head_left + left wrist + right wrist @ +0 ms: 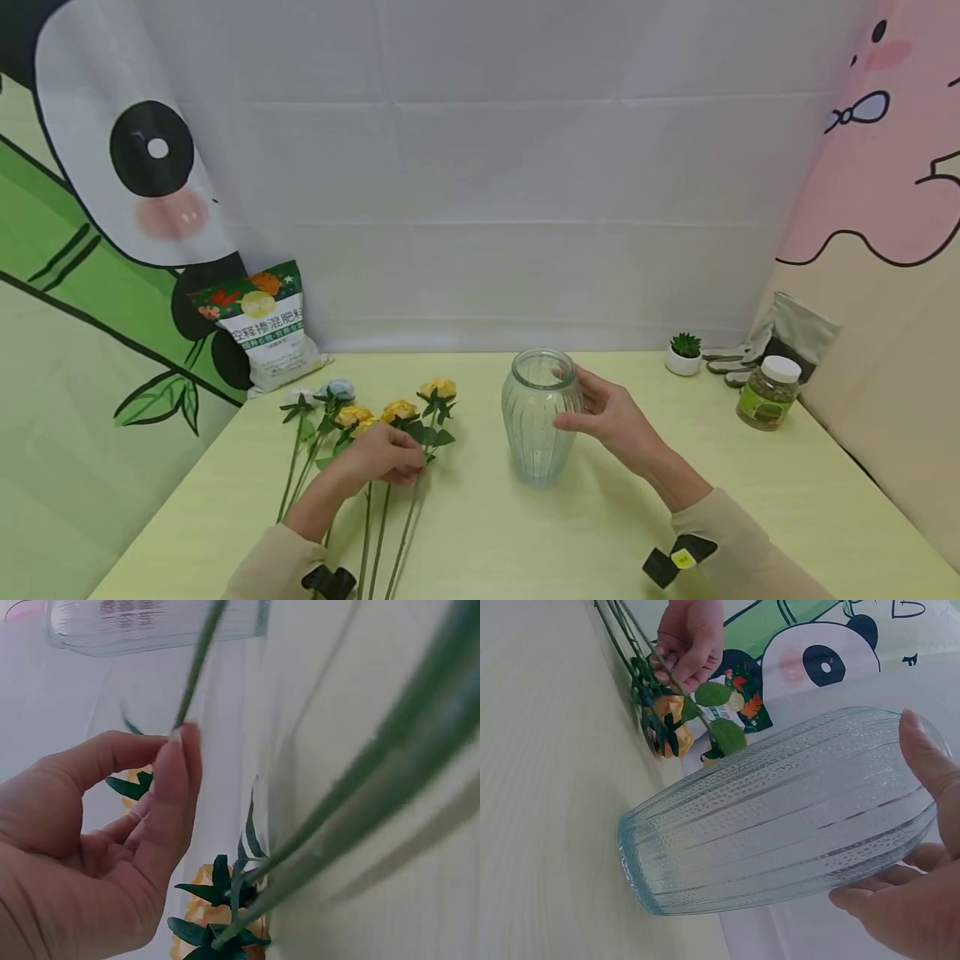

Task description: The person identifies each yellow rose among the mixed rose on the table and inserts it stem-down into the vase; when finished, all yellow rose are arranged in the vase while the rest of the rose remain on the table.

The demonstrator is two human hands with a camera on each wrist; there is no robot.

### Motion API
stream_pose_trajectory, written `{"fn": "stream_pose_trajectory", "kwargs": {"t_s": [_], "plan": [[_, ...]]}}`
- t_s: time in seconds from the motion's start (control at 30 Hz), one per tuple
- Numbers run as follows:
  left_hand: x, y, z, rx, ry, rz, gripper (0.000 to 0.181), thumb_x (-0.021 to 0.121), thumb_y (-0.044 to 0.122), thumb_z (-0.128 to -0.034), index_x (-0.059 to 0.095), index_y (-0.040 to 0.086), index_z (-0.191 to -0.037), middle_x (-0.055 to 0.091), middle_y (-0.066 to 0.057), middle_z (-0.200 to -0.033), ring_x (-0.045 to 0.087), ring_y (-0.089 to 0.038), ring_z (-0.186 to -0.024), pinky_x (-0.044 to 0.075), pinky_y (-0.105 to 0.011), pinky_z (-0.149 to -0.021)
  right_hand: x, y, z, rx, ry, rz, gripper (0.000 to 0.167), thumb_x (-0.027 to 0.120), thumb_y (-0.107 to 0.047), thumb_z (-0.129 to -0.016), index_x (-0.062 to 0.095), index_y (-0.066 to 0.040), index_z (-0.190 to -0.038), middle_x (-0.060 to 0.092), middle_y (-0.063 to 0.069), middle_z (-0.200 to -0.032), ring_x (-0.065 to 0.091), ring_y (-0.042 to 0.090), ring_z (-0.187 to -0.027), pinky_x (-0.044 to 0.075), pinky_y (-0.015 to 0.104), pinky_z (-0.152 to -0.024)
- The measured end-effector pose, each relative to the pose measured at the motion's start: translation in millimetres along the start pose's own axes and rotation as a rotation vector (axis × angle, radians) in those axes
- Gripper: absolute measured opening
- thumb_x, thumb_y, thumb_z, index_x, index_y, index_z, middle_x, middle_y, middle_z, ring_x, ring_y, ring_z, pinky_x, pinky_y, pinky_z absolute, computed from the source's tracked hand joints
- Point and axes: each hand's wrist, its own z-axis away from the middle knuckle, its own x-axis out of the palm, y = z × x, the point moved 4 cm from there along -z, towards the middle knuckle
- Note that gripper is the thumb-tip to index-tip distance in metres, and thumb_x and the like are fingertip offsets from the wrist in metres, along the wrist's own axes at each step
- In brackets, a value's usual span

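Observation:
My left hand pinches the green stem of a yellow rose between thumb and fingertips, just below its leaves. Beside and under that hand lie more yellow roses, along with a blue flower and a white flower, their stems pointing toward me. To the right, a clear ribbed glass vase is upright on the table. My right hand grips its upper right side, thumb in front and fingers behind. In the right wrist view, the vase shows nothing inside.
A printed bag leans at the back left against the curtain. At the back right stand a small potted succulent and a jar with a white lid. Dark-tipped grey items lie behind the jar.

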Motion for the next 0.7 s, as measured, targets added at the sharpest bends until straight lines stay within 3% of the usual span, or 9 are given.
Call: {"fn": "stream_pose_trajectory", "kwargs": {"t_s": [0.3,0.53,0.6,0.7], "plan": [[-3.9,5.4,1.7,0.016,-0.059,0.29,0.052,0.064,0.008,-0.0973,0.045,-0.018,-0.138,0.071,-0.013,-0.105,0.072,-0.017,-0.091,0.059,-0.029,-0.082,0.0,-2.3,0.8,0.013,-0.003,0.021,0.089,0.079,-0.017,-0.088,0.025,-0.004,-0.158,0.035,0.018,-0.158,0.037,0.037,-0.142,0.046,0.036,-0.105],[1.9,10.7,4.3,0.006,-0.121,0.494,0.063,0.061,0.003,-0.0985,0.027,-0.016,-0.149,0.067,-0.011,-0.107,0.07,-0.017,-0.093,0.058,-0.028,-0.085,-0.9,-2.4,0.7,0.003,-0.006,0.027,0.088,0.079,-0.016,-0.088,0.027,-0.005,-0.158,0.036,0.017,-0.157,0.039,0.037,-0.141,0.047,0.036,-0.104],[4.9,13.9,6.2,-0.008,-0.132,0.567,0.058,0.06,0.001,-0.0983,0.03,-0.011,-0.147,0.065,-0.012,-0.106,0.069,-0.019,-0.094,0.057,-0.031,-0.087,-1.1,-2.1,0.4,0.001,-0.005,0.028,0.088,0.079,-0.016,-0.088,0.027,-0.005,-0.158,0.037,0.017,-0.157,0.04,0.036,-0.14,0.047,0.036,-0.104],[10.5,20.4,8.8,-0.025,-0.151,0.667,0.035,0.058,-0.003,-0.0974,0.045,-0.002,-0.13,0.064,-0.011,-0.103,0.068,-0.021,-0.093,0.057,-0.034,-0.088,-1.4,-1.9,0.6,-0.001,-0.004,0.032,0.088,0.079,-0.016,-0.088,0.027,-0.005,-0.158,0.037,0.017,-0.157,0.039,0.036,-0.141,0.047,0.037,-0.104]]}}
